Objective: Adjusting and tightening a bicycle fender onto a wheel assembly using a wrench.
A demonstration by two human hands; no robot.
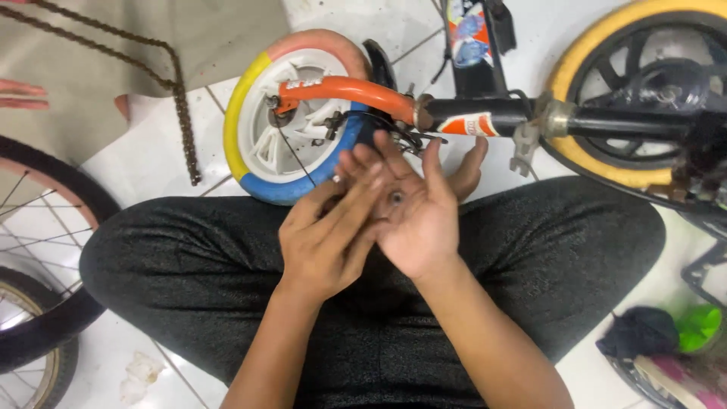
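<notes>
I sit cross-legged in dark trousers (189, 257) with both hands together above my lap. My right hand (424, 220) lies palm up with fingers spread, and a small round metal part (395, 198) rests in the palm. My left hand (326, 235) reaches across it from the left, its fingertips pinched on a tiny silver piece (337, 179). Just beyond my fingers are the orange fork (348, 89) and the small wheel (261, 136) of a child's bicycle, with a white rim and a yellow, pink and blue tyre.
The bicycle's black frame (606, 121) runs right to a yellow-tyred wheel (583, 60). A rusty chain (178, 98) lies on beige cloth at top left, near another person's fingers (19, 95). A large black spoked wheel (45, 250) is at the left and a green object (700, 326) at bottom right.
</notes>
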